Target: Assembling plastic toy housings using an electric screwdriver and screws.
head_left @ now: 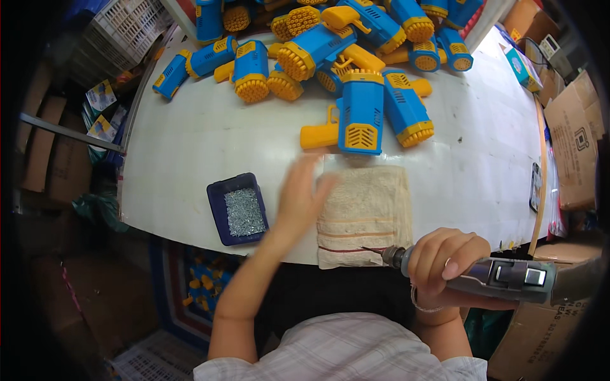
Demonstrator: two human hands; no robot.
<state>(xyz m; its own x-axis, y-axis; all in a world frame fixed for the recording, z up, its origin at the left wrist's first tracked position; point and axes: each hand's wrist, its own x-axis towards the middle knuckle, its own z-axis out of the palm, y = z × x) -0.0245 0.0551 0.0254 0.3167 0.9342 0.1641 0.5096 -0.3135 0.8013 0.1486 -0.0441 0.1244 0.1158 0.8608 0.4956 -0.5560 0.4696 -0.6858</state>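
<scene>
My right hand (445, 257) is wrapped round a grey electric screwdriver (508, 277), its chuck and thin bit pointing left over the near edge of a folded beige towel (362, 213). Blurred by motion, my left hand (304, 193) reaches over the table at the towel's left side, thumb and fingers apart and holding nothing. Just beyond its fingertips lies a blue and yellow toy gun (361, 114), with its yellow handle (319, 135) toward the left. Left of my left forearm, a dark blue tray (219, 206) holds many small silver screws (244, 213).
A heap of similar toy guns (311, 51) covers the far part of the white table (171, 140). A phone (535, 187) lies by the right edge. Cardboard boxes (575, 140) stand at the right, a white plastic crate (127, 32) at the far left. More toy parts (206, 282) sit below the table.
</scene>
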